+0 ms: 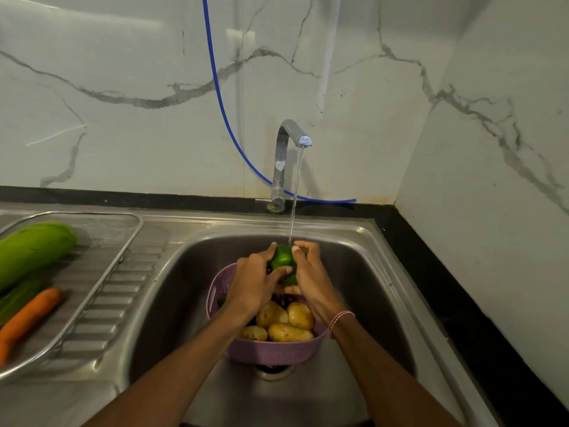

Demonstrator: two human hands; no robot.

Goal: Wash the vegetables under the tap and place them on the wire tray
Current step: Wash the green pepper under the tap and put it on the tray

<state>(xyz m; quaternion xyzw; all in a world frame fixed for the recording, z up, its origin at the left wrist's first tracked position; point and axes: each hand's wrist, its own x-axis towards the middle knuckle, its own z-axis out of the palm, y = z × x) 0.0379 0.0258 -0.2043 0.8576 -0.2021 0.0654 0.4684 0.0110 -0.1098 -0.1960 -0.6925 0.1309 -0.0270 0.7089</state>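
**Forearms in, green pepper under the stream**

Forearms stretch up from the near edge of the sink, and both hands are at work at the far side of the basin. The left hand wraps the pepper's left flank, thumb across the front. The right hand clasps the other side, a finger pressed on top. So both hands are grasping that one pepper, right where water from the tap lands on its crown.

Below them a purple colander sits over the drain with wet potatoes heaped in it, waiting their turn by the look of it. Over on the drainboard, at the sink's left edge, the wire tray already carries a big pale green gourd, a darker green vegetable and a carrot nearest its front rim.

This looks like mid-task, rinsing stage. To do it well, I'd say roll the pepper so the stream reaches every lobe and the stem hollow, rubbing with the thumbs as it turns. A wet pepper is slick, so one hand should stay firmly round it. Give it a shake over the colander, then carry it left to the tray's far end, which looks freest.
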